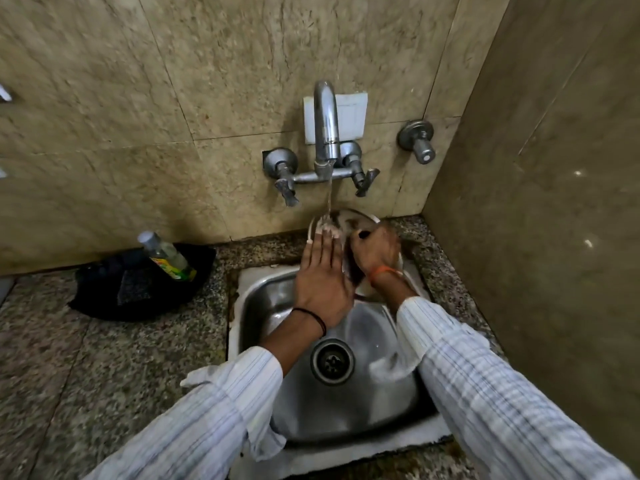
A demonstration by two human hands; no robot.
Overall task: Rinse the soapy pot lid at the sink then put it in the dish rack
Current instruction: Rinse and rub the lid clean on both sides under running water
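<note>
Closest to the camera, two striped white sleeves (485,393) reach in over the steel sink (263,306), its round drain (332,362) sitting between the forearms. The speckled stone table (86,375) wraps around the basin. Moving up, the left hand (320,278) is laid out flat, fingers straight and together, a black band on the wrist, fingertips pressed against the face of the pot lid (349,220); that grip is open, nothing clasped. Right beside it, the right hand (375,249) has its grip closed around the lid, an orange thread at the wrist, though blur hides exactly where the fingers sit. The lid is held tilted above the back edge of the sink, under the water. The stream (329,195) runs down from the tap (325,126) and lands right at the left fingertips on the lid. Off to the left on the table lies a black cloth (104,289), with a clear bottle (166,254) resting on it; its label is yellow and green, but the writing is too blurred to read. Farthest back, a white plate (349,116) is fixed to the tiled wall (138,98) behind the tap, and a separate valve knob (417,140) sticks out to the right.
</note>
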